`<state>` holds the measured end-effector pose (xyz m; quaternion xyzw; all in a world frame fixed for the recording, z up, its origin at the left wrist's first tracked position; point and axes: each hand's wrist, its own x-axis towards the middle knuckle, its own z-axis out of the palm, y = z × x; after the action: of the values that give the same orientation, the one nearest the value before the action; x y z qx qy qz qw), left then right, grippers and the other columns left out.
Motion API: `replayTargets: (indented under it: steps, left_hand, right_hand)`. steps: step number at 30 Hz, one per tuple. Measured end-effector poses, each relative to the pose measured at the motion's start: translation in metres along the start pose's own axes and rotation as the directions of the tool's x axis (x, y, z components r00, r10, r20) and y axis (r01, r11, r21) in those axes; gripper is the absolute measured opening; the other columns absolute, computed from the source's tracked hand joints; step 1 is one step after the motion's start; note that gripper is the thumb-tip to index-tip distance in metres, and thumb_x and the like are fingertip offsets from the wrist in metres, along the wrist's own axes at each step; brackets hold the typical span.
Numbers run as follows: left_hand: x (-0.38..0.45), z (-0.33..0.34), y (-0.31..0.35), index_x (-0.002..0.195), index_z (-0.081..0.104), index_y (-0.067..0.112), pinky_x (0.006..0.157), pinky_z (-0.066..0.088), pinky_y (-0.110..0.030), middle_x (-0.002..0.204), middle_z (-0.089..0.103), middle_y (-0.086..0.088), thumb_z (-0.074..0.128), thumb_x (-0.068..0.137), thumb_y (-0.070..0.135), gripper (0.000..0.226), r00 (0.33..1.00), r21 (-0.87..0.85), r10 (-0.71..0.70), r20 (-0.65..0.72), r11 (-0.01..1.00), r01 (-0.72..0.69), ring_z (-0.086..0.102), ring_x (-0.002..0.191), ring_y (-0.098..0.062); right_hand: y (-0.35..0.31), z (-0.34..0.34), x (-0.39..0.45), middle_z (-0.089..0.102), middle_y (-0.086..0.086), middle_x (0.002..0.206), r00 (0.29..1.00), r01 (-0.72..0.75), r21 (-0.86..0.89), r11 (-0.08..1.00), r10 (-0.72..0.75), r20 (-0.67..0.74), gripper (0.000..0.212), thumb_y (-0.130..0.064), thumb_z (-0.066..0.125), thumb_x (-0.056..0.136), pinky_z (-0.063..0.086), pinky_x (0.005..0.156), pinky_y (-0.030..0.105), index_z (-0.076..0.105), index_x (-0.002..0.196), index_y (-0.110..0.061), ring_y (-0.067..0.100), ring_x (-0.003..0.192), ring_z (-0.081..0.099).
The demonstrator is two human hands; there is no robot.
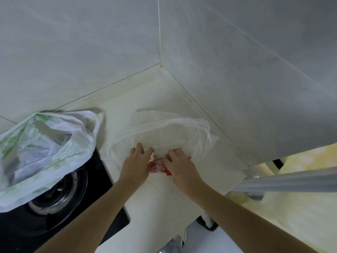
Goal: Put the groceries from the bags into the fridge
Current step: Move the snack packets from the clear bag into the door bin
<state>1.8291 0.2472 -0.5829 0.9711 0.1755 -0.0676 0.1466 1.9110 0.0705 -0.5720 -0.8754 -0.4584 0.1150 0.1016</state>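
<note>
Centre frame, on the surface [145, 201]: left hand [135, 166] and right hand [179, 166], fingers pinching a red-printed packet [158, 164] at the clear bag [164, 130] mouth. Judged light, soft, slippery; grip its edges.

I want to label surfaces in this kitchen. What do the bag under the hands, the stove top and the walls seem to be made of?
Clear bag: thin plastic film, likely; the counter shows through its wrinkles. Stove top: black and glossy, perhaps glass. Walls: large grey tiles, smooth with a faint sheen; grout lines show.
</note>
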Motion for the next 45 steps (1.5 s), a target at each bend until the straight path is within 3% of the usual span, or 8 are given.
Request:
replayTargets:
  steps: [5,14,19,22,27,34,40,45]
  left_hand:
    - [-0.005,-0.025,0.002,0.132,0.05,0.021,0.068,0.048,-0.028,0.113,0.048,0.0,0.068,0.09,0.028,0.046,0.998,-0.053,0.042,-0.043,0.998,-0.044,0.054,0.095,-0.018]
    - [-0.04,-0.126,0.011,0.131,0.053,0.026,0.068,0.05,-0.029,0.109,0.048,0.006,0.061,0.091,0.037,0.042,0.969,-0.058,0.207,-0.133,0.975,-0.216,0.054,0.1,-0.016]
    - [-0.065,-0.204,0.058,0.124,0.058,0.028,0.07,0.052,-0.033,0.104,0.051,0.01,0.063,0.088,0.039,0.038,0.881,-0.05,0.418,-0.221,0.897,-0.438,0.053,0.103,-0.014]
    - [-0.085,-0.239,0.107,0.116,0.058,0.032,0.071,0.052,-0.034,0.099,0.049,0.014,0.065,0.086,0.042,0.032,0.793,-0.065,0.554,-0.254,0.808,-0.586,0.052,0.102,-0.012]
    - [-0.137,-0.272,0.219,0.109,0.059,0.033,0.065,0.051,-0.033,0.095,0.05,0.012,0.067,0.085,0.043,0.028,0.559,-0.05,0.77,-0.308,0.574,-0.817,0.054,0.094,-0.012]
    - [-0.274,-0.286,0.402,0.114,0.059,0.034,0.067,0.051,-0.033,0.097,0.05,0.014,0.059,0.08,0.045,0.035,0.128,-0.045,0.946,-0.296,0.12,-0.992,0.054,0.102,-0.009]
    - [-0.432,-0.258,0.539,0.117,0.058,0.036,0.071,0.048,-0.036,0.1,0.055,0.016,0.068,0.088,0.04,0.031,-0.178,-0.146,0.941,-0.286,-0.227,-0.963,0.055,0.101,-0.01]
    - [-0.577,-0.212,0.612,0.116,0.06,0.037,0.072,0.053,-0.038,0.099,0.058,0.018,0.073,0.087,0.036,0.032,-0.394,-0.357,0.885,-0.25,-0.462,-0.812,0.058,0.09,-0.011]
  right_hand:
    - [0.005,-0.008,0.002,0.061,0.002,0.105,0.998,0.032,0.106,0.994,-0.025,-0.065,0.032,-0.009,0.082,0.076,0.059,0.058,0.036,0.069,0.105,-0.014,0.022,0.088,0.063]
    - [-0.022,-0.089,-0.002,0.064,-0.002,0.1,0.94,-0.053,0.338,0.939,0.161,-0.301,0.023,0.008,0.062,0.092,0.053,0.067,0.019,0.074,0.1,-0.01,0.008,0.077,0.064]
    - [-0.054,-0.185,-0.071,0.069,-0.002,0.101,0.862,-0.111,0.392,0.913,0.285,-0.419,0.031,0.012,0.061,0.088,0.055,0.077,0.029,0.076,0.1,-0.012,0.018,0.088,0.068]
    - [-0.069,-0.233,-0.143,0.062,-0.014,0.093,0.78,-0.192,0.452,0.871,0.415,-0.468,0.034,0.011,0.061,0.087,0.053,0.075,0.019,0.076,0.102,-0.015,0.009,0.087,0.065]
    - [-0.097,-0.291,-0.291,0.068,-0.001,0.094,0.545,-0.322,0.488,0.811,0.581,-0.605,0.035,0.011,0.061,0.086,0.05,0.072,0.011,0.076,0.101,-0.016,0.011,0.089,0.067]
    - [-0.14,-0.333,-0.52,0.069,-0.003,0.099,0.241,-0.582,0.425,0.693,0.647,-0.724,0.033,0.008,0.058,0.087,0.058,0.077,0.038,0.074,0.104,-0.015,0.014,0.09,0.067]
    - [-0.205,-0.333,-0.707,0.069,0.001,0.096,-0.09,-0.744,0.463,0.483,0.614,-0.784,0.031,0.005,0.059,0.083,0.057,0.074,0.047,0.075,0.101,-0.014,0.023,0.088,0.068]
    - [-0.279,-0.301,-0.832,0.07,0.005,0.092,-0.397,-0.783,0.584,0.213,0.55,-0.734,0.03,0.004,0.058,0.08,0.056,0.073,0.047,0.075,0.098,-0.014,0.025,0.084,0.067]
